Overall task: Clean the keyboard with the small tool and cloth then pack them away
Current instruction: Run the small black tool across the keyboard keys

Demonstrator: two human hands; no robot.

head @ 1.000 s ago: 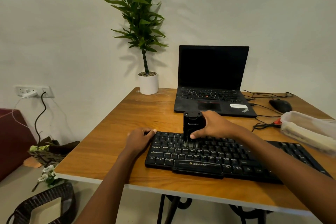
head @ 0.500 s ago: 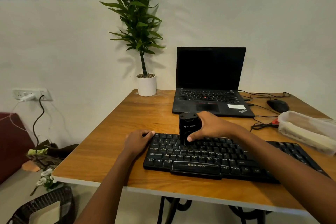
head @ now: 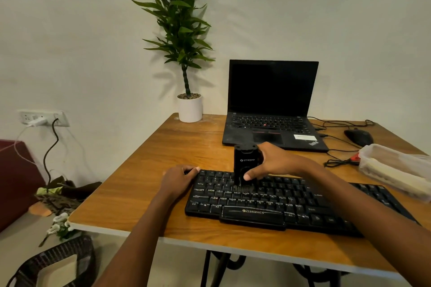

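Black tool (head: 246, 163) (gripped upright), on keyboard (head: 279, 202)

The scene is being lit softly and evenly, somewhat dim and warm. Faint shadows of the plant (head: 179, 30) are being thrown onto the wall (head: 93, 53) close on both sides of it. Below the plant, a pale sheen is being picked up on the table (head: 168, 147). Further below, the small tool (head: 246, 161) tip is being smeared by blur. Far from the plant, edge lines are being bowed.
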